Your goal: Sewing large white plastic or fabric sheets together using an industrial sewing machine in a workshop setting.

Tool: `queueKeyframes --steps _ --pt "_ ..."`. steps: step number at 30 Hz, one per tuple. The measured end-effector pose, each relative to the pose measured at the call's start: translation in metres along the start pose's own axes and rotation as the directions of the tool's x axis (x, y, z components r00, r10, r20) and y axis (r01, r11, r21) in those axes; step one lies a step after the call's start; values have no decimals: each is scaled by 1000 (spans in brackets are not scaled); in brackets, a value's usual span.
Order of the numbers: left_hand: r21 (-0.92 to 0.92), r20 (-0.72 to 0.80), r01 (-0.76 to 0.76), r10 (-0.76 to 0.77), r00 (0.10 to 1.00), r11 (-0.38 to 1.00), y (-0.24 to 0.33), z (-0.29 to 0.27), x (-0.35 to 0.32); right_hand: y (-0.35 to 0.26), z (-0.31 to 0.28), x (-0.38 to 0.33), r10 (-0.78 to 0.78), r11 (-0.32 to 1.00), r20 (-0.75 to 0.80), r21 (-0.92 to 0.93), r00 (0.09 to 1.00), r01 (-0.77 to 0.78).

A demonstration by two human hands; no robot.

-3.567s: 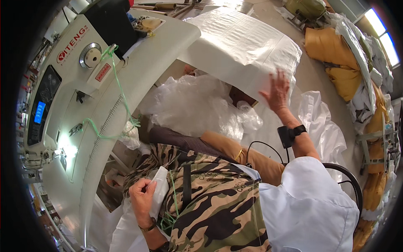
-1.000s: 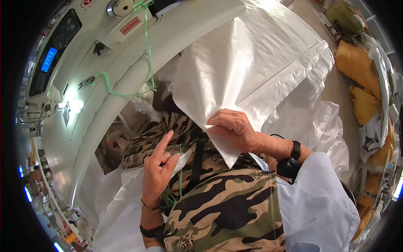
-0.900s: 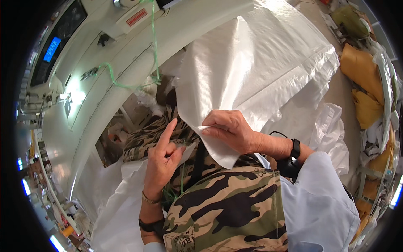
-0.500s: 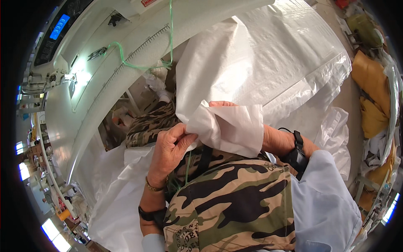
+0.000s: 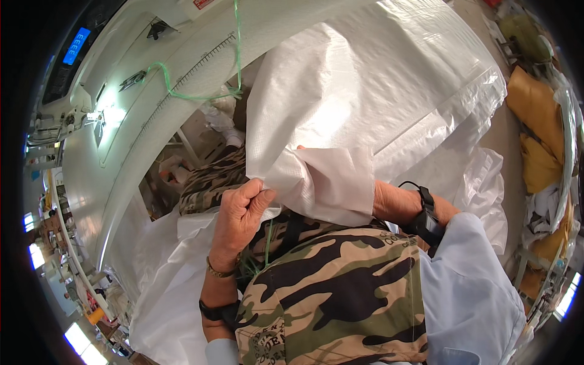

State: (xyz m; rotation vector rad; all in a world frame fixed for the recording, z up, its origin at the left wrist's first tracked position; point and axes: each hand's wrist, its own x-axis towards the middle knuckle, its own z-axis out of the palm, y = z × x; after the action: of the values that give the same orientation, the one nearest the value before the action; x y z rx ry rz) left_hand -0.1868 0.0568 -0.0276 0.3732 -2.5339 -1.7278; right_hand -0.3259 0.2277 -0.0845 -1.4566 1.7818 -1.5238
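My left hand [image 5: 242, 210] pinches the left end of a small flap of white woven plastic sheet [image 5: 337, 182], thumb against bent fingers. The flap hangs creased in front of my right hand and hides nearly all of it; only a bit of a fingertip [image 5: 301, 147] shows above its top edge. My right forearm [image 5: 395, 204], with a black wrist device [image 5: 427, 222], comes out from behind the flap's right side. Beyond lies a large glossy white woven sheet [image 5: 365, 79]. A camouflage apron [image 5: 340, 292] covers my lap.
At left stands a pale sewing-machine table [image 5: 91, 182] with a printed scale, a bright lamp [image 5: 106, 115] and a blue display [image 5: 76, 45]. Green thread [image 5: 182, 96] trails across it. White sheeting [image 5: 167, 292] bunches at lower left. Brown-yellow cloth [image 5: 535, 115] is piled at right.
The fingers of my right hand, visible over the flap's top before, are now almost wholly behind it. My left hand keeps its pinch. The view has shifted slightly.
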Motion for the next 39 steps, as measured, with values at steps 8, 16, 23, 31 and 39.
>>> queueKeyframes --steps 8,16,23,31,39 --pt "-63 -27 58 -60 998 996 -5 -4 0 -27 -5 16 206 945 56 -269 977 -183" --pt "-114 -35 55 -59 998 992 1 -6 -2 7 17 5 85 992 79 82 993 -92" --pt "-18 -4 84 -85 996 996 -3 -12 -5 5 -9 -2 641 568 17 663 768 -488" --pt "56 -4 52 -52 999 997 -3 -18 0 130 -145 -113 17 789 -971 -134 240 -600" --pt "-81 21 107 -106 994 991 -6 -15 -6 158 -194 -169 736 588 -634 773 -238 -239"
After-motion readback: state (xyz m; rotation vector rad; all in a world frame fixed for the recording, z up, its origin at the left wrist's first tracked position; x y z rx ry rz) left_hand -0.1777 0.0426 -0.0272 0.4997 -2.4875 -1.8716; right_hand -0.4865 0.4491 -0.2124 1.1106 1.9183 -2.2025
